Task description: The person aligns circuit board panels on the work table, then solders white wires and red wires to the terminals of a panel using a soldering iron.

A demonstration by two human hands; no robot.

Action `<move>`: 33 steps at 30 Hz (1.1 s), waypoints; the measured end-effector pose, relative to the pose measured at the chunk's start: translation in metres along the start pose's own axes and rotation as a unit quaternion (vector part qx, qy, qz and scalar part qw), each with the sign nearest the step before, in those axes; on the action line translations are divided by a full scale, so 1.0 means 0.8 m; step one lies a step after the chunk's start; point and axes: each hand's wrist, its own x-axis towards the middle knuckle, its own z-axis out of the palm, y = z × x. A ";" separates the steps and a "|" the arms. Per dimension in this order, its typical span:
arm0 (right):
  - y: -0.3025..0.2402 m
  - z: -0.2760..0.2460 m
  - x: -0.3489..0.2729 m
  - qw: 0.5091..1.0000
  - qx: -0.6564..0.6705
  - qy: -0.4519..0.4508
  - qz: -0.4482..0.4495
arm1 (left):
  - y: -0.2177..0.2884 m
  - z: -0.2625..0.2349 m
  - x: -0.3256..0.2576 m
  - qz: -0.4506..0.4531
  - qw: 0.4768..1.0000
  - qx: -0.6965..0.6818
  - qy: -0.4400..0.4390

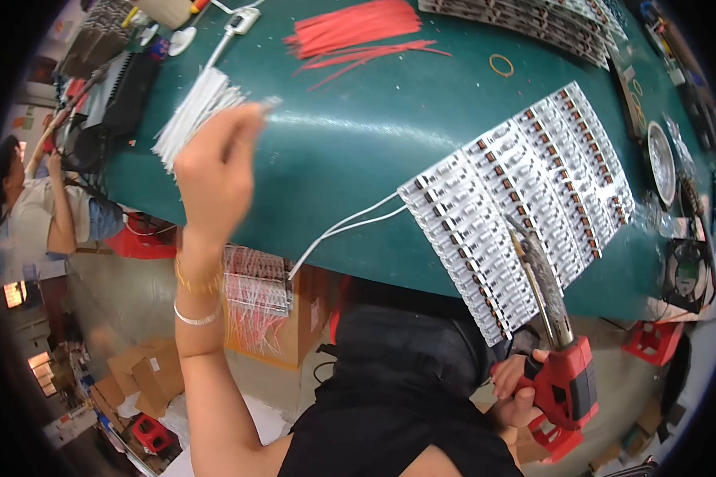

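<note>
My left hand [216, 171] is raised over the left of the table, beside a bundle of white wires [203, 99]. Its fingers are pinched together, and a small pale blur shows at the fingertips, too smeared to name. My right hand [519, 380] grips a red soldering gun [566, 385] near the table's front edge. The gun's metal tip points up over a panel of small white circuit boards [525, 191], which lies slanted on the table. From the panel's left corner, two white wires [338, 230] run over the table edge.
Red wires [358, 32] lie at the far middle, near a rubber band [501, 65]. Stacked panels [525, 28] stand at the back right, and a round metal dish [661, 163] sits right. Below the edge is a cardboard box [306, 306]. Another person [52, 199] works at left.
</note>
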 end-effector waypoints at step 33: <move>-0.010 0.001 -0.019 0.956 -0.200 -0.071 0.203 | 0.101 0.071 -0.095 -0.077 0.977 -0.159 -0.118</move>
